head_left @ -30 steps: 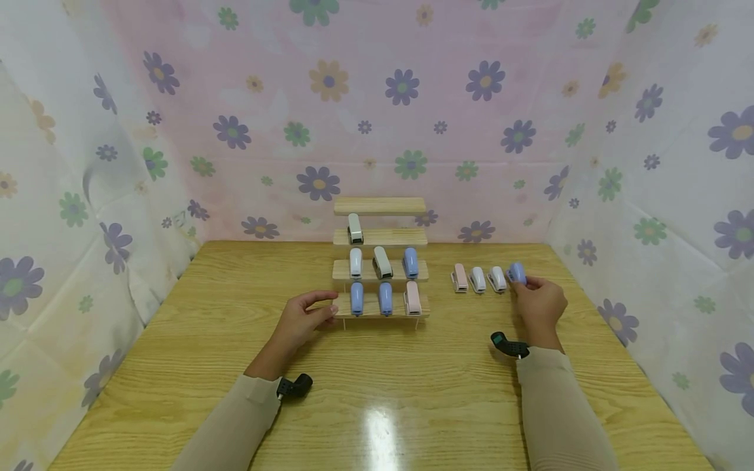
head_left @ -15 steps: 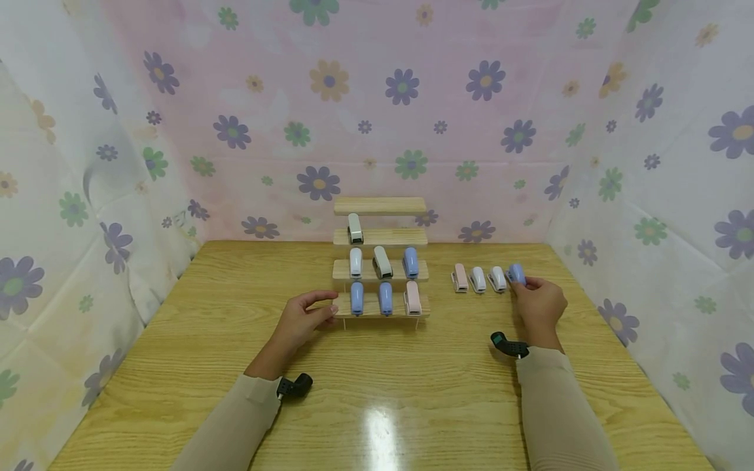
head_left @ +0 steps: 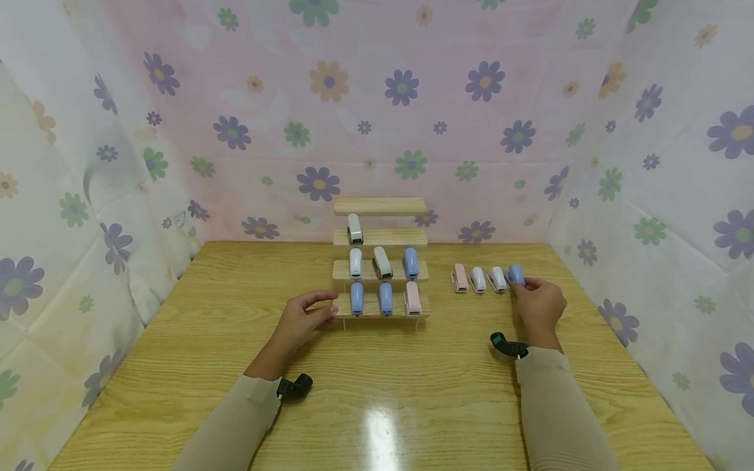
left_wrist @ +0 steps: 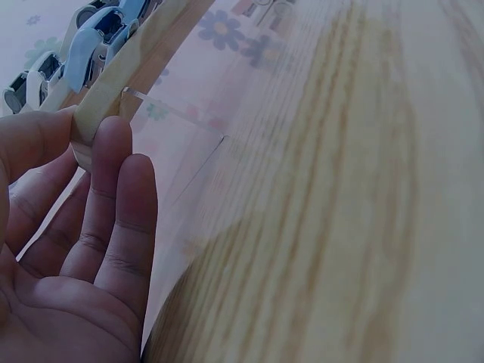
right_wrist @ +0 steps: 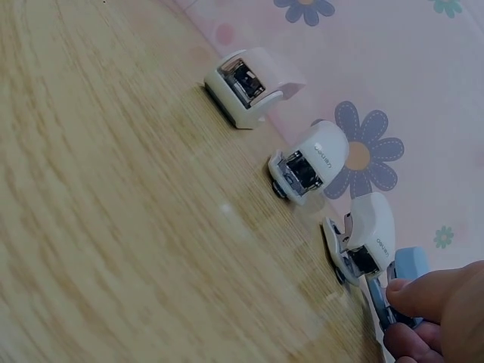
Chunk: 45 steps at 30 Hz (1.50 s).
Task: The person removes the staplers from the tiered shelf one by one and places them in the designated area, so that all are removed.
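Observation:
My left hand (head_left: 302, 320) pinches the left end of the lowest shelf of a tiered wooden stand (head_left: 379, 207), thumb above and fingers below, as the left wrist view shows. On that shelf stand two blue mini staplers (head_left: 357, 297) and a pink stapler (head_left: 413, 298). The shelf above bears a white stapler (head_left: 356, 261), a grey-green stapler (head_left: 381, 260) and another blue stapler (head_left: 410, 261); a pale grey-green stapler (head_left: 354, 227) is one level higher. My right hand (head_left: 540, 305) grips a blue mini stapler (head_left: 515, 273) at the right end of a row on the table, its lower part partly hidden by fingers.
Left of the gripped stapler, two white staplers (head_left: 478, 280) and a pink stapler (head_left: 460, 278) continue the row on the wooden table (head_left: 377, 379). Flowered cloth (head_left: 377, 144) encloses the table's back and sides. A small black camera (head_left: 509, 345) sits on each wrist.

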Motion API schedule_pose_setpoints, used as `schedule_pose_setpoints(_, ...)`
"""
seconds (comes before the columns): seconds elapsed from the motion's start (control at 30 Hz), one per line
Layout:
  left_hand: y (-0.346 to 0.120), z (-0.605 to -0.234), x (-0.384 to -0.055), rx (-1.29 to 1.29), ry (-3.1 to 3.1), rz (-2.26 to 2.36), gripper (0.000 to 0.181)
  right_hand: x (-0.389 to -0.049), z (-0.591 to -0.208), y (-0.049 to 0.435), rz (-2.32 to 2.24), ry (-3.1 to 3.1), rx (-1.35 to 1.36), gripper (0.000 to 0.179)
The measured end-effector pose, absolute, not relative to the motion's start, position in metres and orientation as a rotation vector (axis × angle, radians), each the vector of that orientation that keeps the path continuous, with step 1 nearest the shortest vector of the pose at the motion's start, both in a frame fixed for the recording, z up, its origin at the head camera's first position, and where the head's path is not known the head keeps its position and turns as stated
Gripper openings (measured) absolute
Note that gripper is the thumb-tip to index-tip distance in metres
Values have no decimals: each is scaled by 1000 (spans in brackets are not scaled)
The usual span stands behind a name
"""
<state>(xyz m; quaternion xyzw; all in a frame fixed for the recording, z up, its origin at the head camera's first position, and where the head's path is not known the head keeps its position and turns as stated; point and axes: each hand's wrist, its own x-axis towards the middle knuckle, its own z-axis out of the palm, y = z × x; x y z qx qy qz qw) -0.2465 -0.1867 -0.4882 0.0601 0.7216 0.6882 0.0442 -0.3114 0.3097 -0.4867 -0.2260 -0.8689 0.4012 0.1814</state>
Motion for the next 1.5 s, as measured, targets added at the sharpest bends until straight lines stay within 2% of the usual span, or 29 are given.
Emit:
schedule_pose_setpoints(0.6, -187, -489, -247, 177, 2193, 2113, 36, -312, -487, 310, 1093, -2503, -616, 42)
schedule_pose_setpoints(1.5, -186, -489, -247, 176, 2206, 2115, 34, -311, -487, 309, 1179, -2456, -595, 49)
